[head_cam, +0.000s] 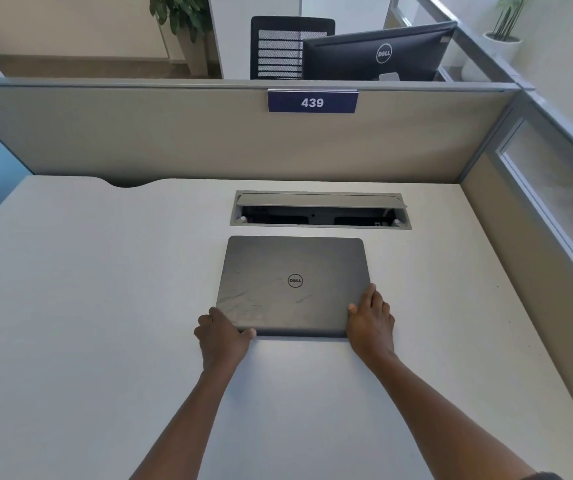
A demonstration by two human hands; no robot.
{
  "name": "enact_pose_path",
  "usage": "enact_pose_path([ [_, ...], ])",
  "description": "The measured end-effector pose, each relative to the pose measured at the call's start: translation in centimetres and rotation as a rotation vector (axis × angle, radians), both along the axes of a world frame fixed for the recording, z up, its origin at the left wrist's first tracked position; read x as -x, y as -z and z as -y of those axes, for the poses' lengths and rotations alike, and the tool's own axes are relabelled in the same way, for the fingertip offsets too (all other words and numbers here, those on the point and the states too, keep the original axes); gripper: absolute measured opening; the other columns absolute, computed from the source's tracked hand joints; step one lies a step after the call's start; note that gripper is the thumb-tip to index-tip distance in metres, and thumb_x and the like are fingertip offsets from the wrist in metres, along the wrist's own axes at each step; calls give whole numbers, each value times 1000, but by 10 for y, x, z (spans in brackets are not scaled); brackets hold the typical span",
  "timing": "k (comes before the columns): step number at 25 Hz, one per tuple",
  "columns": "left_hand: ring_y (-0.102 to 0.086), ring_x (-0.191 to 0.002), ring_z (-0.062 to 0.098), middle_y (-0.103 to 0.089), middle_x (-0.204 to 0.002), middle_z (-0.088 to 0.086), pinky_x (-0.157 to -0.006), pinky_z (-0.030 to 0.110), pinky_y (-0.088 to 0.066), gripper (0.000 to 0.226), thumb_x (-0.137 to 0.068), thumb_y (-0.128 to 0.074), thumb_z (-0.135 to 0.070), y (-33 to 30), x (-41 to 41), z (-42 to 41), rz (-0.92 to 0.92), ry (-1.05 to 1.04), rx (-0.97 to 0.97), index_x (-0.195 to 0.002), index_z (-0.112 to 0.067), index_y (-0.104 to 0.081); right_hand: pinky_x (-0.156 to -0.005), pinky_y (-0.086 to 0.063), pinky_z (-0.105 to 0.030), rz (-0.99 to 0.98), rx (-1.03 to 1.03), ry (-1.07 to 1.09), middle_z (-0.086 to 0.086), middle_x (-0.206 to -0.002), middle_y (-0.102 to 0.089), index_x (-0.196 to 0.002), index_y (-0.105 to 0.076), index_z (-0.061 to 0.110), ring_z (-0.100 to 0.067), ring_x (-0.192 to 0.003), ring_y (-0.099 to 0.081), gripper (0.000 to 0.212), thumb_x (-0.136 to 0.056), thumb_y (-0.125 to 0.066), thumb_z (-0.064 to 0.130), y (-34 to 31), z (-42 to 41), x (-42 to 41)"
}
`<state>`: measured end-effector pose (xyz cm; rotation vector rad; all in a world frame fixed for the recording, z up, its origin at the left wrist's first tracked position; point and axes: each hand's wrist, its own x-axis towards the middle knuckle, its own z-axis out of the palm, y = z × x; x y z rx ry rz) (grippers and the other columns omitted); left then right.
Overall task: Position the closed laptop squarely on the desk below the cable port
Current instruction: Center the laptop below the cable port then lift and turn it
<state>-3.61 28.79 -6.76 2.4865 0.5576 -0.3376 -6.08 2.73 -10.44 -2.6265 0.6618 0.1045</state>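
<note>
A closed grey laptop (293, 285) with a round logo lies flat on the white desk (88, 306), just in front of the cable port (319, 211), whose lid is tilted open. Its far edge runs nearly parallel to the port. My left hand (222, 336) grips the laptop's near left corner, thumb along the front edge. My right hand (370, 322) holds the near right corner, fingers lying along the right side and thumb on the lid.
A beige partition (209, 140) with a blue "439" sign (312, 102) closes the desk's far side, and a glazed partition (551, 202) the right. A curved notch (127, 183) cuts the desk's far left edge. Beyond the partition stand a monitor (378, 53) and chair (280, 46).
</note>
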Motion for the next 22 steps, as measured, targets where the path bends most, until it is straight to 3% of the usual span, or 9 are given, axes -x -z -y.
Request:
enact_pose_path([
  [2, -33, -134, 42, -36, -146, 23, -105, 50, -40, 86, -79, -75, -32, -9, 10, 25, 110, -38, 6, -143, 5, -30, -108, -35, -48, -20, 8, -20, -18, -153, -34, -155, -12, -3, -37, -133, -37, 66, -103, -37, 31, -3, 1, -2],
  [5, -31, -140, 38, -37, -148, 22, -113, 47, -30, 80, -81, -73, -23, -17, 30, 72, 281, -105, 221, -144, 5, -33, -108, -36, -48, -45, 21, -20, -20, -150, -37, -153, -16, -5, -39, -133, -38, 67, -101, -43, 28, -9, 0, -10],
  [8, -53, -119, 41, -48, -133, 21, -95, 47, -47, 63, -79, -71, -25, -19, 40, 98, 16, -476, 632, -130, 3, -45, -113, -34, -47, 8, 66, -58, -20, -148, -39, -149, -25, -3, -38, -135, -38, 65, -95, -51, 23, -16, 1, -18],
  [10, -61, -100, 38, -58, -118, 21, -85, 43, -51, 51, -82, -69, -27, -17, 37, 98, -189, -684, 818, -118, 4, -51, -116, -32, -45, 31, 81, -148, -18, -151, -37, -148, -28, 1, -36, -138, -37, 65, -94, -54, 24, -19, 1, -28],
  [13, -53, -73, 24, -57, -96, 17, -82, 35, -49, 32, -88, -65, -21, -16, 23, 92, -231, -753, 1065, -109, 1, -56, -116, -33, -45, 9, 55, -315, -15, -153, -38, -148, -32, 6, -34, -139, -40, 65, -93, -57, 28, -24, 1, -52],
  [17, -58, -101, 28, -56, -129, 21, -98, 38, -53, 46, -90, -66, -17, -14, 11, 90, -241, -841, 1201, -131, -2, -51, -114, -35, -46, -58, 65, -469, -13, -152, -41, -146, -36, 9, -34, -137, -42, 66, -91, -60, 35, -29, 6, -92],
  [22, -60, -92, 34, -58, -106, 23, -87, 46, -55, 41, -92, -61, -12, -7, 0, 85, -273, -895, 1219, -128, 2, -50, -114, -34, -46, -92, 88, -551, -13, -155, -39, -146, -37, 8, -34, -139, -41, 69, -90, -63, 40, -34, 17, -136],
])
